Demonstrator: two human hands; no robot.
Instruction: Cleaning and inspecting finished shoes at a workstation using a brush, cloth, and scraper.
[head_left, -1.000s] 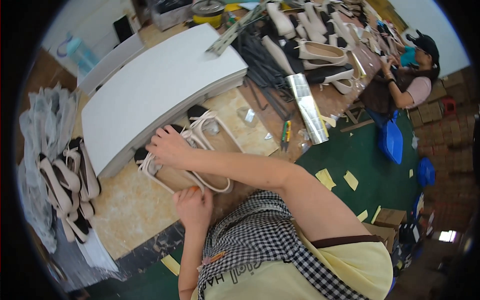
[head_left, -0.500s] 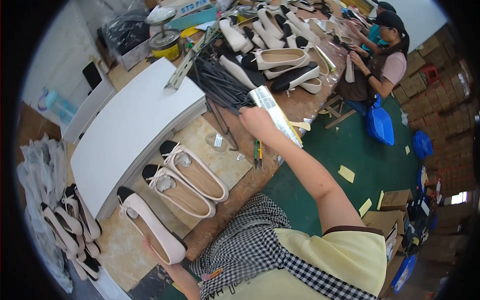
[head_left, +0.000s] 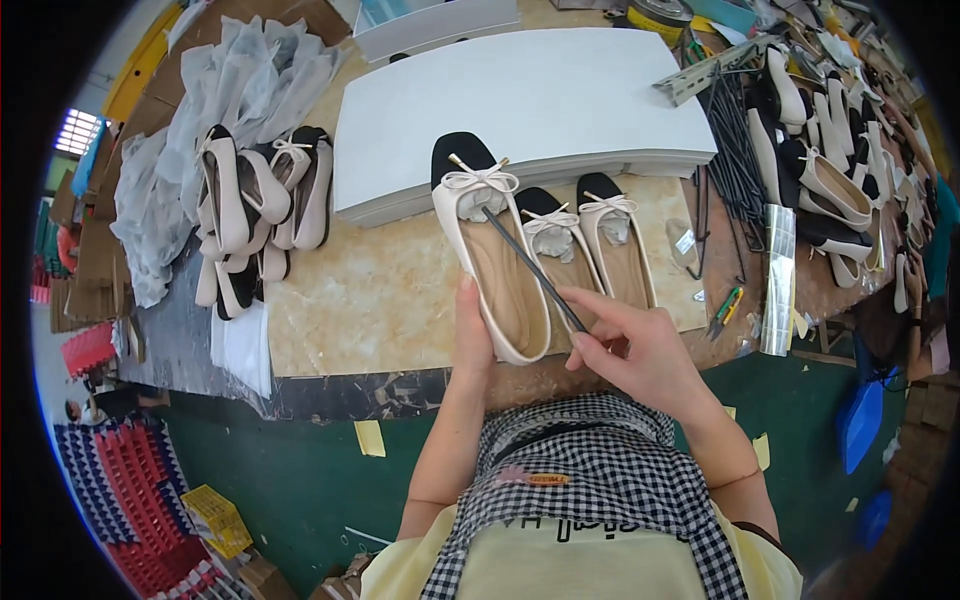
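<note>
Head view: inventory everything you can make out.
Held shoe: one, cream-black, centre
Stick: one, black, across held shoe
Table shoes: two, cream-black, beside held shoe
Left shoes: several, cream-black, left
Right shoes: many, cream-black, right
Stack: one, white, behind held shoe
Loose sticks: many, black, right of stack
Bags: several, whitish, far left
Foil: one, silver, right
Snips: one, green-yellow, left of foil
Bracket: one, grey, stack's right end
Basins: two, blue, lower right
Crate: one, yellow, lower left
Scraps: several, yellow, floor
Apron: one, black-white, bottom
Left hand: one, bare, holding held shoe
Right hand: one, bare, holding stick
</note>
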